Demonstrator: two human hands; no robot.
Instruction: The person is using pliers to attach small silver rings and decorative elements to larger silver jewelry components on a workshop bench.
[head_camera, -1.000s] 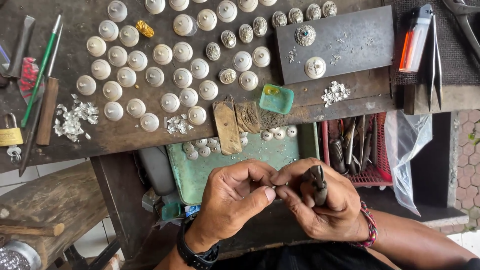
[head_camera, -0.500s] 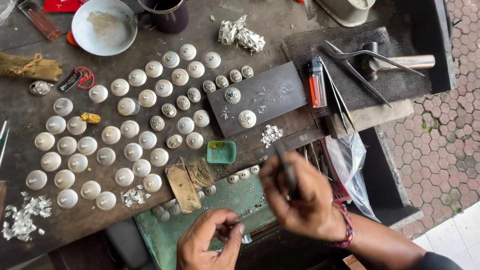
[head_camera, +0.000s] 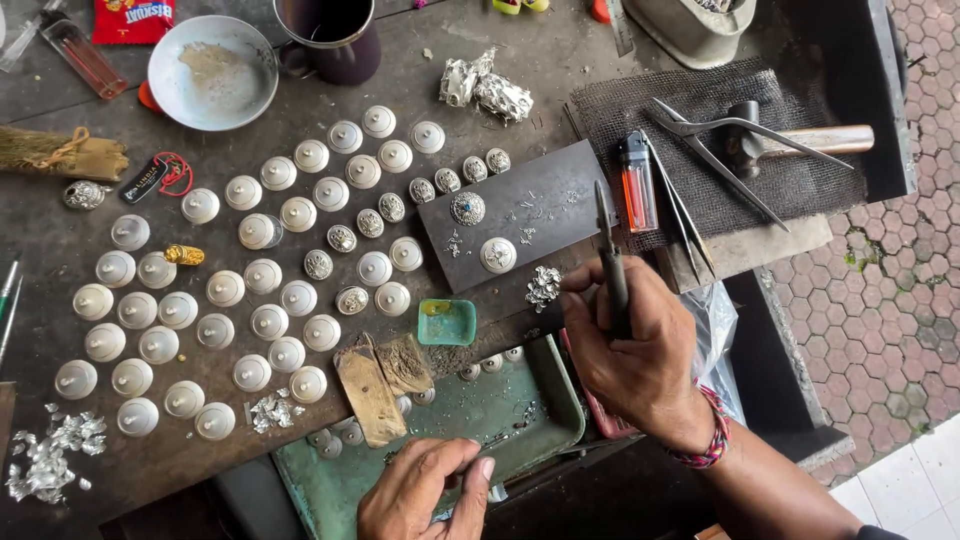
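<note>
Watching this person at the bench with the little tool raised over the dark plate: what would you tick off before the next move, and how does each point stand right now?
1. Tool held firmly: the right hand closes around the dark tweezers, tip up. Ok.
2. Tip clear of the work: it hovers over the dark plate, apart from the domed button. Ok.
3. Anything pinched in the tip: too small to see. Cannot tell.
4. Left hand steady: fingers pinched low over the green tray; what it holds is hidden. Cannot tell.
5. Silver scraps close to the right thumb, at the plate's edge. Ok.
</note>
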